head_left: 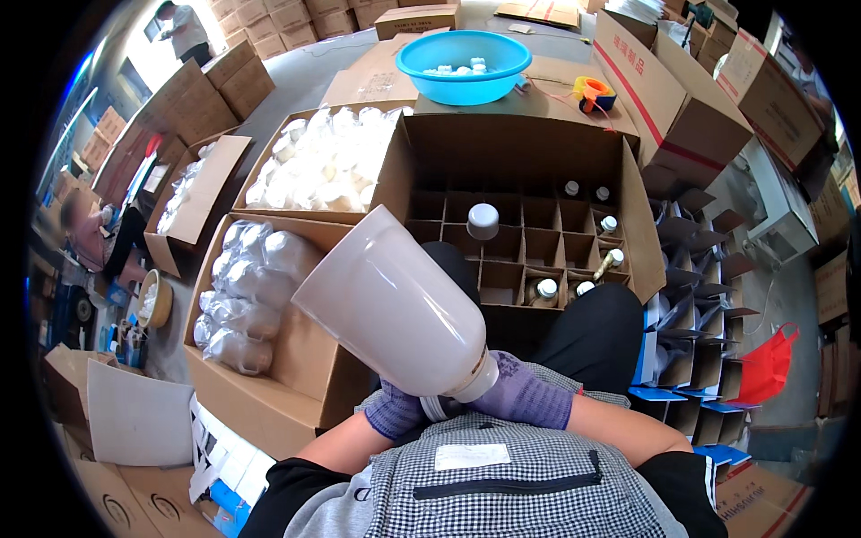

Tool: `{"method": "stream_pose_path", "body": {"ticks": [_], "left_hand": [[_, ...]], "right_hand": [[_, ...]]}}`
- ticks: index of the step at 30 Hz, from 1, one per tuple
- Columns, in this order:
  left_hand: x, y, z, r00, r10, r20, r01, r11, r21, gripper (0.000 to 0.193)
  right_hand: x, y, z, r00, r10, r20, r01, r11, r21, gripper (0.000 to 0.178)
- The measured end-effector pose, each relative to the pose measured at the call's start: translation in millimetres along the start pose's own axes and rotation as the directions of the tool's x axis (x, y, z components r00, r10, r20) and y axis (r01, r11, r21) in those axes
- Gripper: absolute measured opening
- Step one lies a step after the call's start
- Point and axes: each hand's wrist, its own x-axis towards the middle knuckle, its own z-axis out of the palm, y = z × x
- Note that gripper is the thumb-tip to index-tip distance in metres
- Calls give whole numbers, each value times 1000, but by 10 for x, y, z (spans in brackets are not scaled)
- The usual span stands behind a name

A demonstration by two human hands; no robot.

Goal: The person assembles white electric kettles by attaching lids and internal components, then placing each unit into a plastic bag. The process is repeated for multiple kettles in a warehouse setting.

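Note:
A large glossy white bottle (395, 309) fills the middle of the view, tilted with its broad base up to the left and its narrow neck (473, 381) down toward my body. Purple gloves cover both hands. Closed at the neck is my right hand (525, 390). My left hand (395, 410) is closed under the shoulder of the bottle, most of its fingers hidden behind it. Beyond my hands stands an open carton (641, 255) with cardboard dividers. Several bottles with pale tops, such as one (545, 289), stand in its cells, and a white-topped one (482, 221) rises higher.
Plastic-wrapped bottles (247, 282) lie in an open carton at my left. Behind it, another carton holds wrapped white pieces (318, 161). A blue basin (462, 76) with small white pieces and a tape roll (594, 94) sit at the back. Divider stacks (691, 314) and a red bag (764, 368) are right.

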Motion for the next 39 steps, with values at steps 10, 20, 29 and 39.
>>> {"method": "stream_pose_path", "body": {"ticks": [10, 20, 29, 39], "left_hand": [[-465, 365, 658, 975, 25, 223, -182, 671, 718, 48], [-270, 225, 825, 972, 22, 233, -183, 692, 698, 48], [-101, 1102, 1007, 918, 364, 160, -351, 553, 756, 48], [-39, 1653, 523, 869, 486, -92, -152, 440, 885, 43]], "right_hand": [[-114, -349, -351, 956, -26, -294, 123, 940, 318, 48], [33, 377, 117, 964, 188, 190, -264, 773, 577, 38], [304, 742, -1054, 882, 388, -268, -234, 854, 465, 61], [515, 3818, -1595, 431, 732, -529, -897, 280, -343, 85]]}}
